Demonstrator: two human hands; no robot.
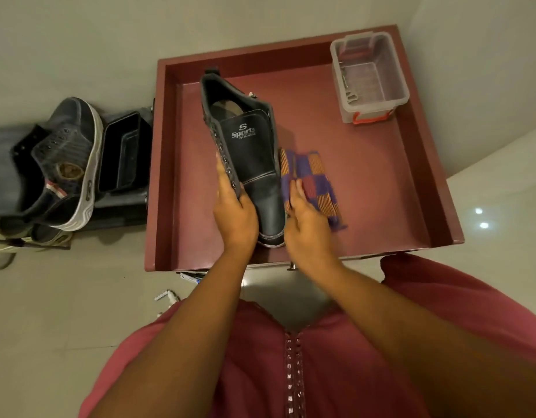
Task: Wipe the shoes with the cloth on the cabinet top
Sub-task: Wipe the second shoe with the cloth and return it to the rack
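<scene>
A black lace-up shoe [248, 158] with "Sports Running" on its tongue stands on the maroon cabinet top [366, 182], toe toward me. My left hand [235, 215] grips its left side along the eyelets. A purple, orange and red checked cloth [313, 182] lies flat just right of the shoe. My right hand [306, 224] rests on the cloth's near edge, fingers curled on it, beside the shoe's toe. A second dark shoe [69, 164] with a white sole sits on a low rack to the left.
A clear plastic box [370, 76] with red latches stands at the cabinet's far right corner. A raised rim [161, 164] runs round the cabinet top. A black tray [123, 152] sits on the rack at left, with more footwear below it.
</scene>
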